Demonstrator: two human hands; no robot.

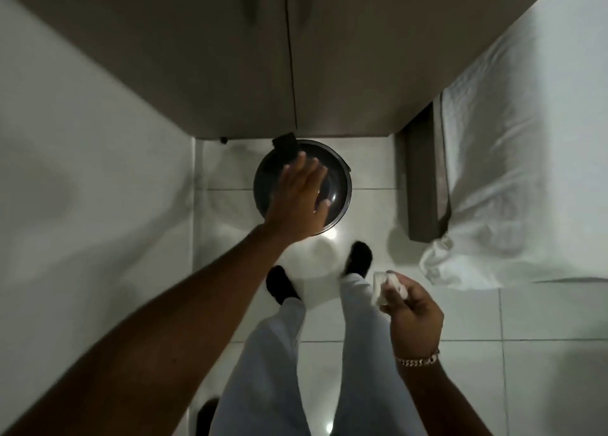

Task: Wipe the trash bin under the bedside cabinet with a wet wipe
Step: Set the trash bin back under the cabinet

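Head view: bin reach, wipe ready

Left hand (297,202) spreads empty above the round trash bin (340,178), standing below the bedside cabinet (230,73). Bin likely rigid, light, slippery; steady its rim. Right of the bin, right hand (411,310) pinches a soft wet wipe (383,287).

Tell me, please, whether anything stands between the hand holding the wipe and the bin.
Nothing on the floor blocks it. The right hand holds the wet wipe back near the legs, while the open left hand is spread above the bin, covering part of its top.
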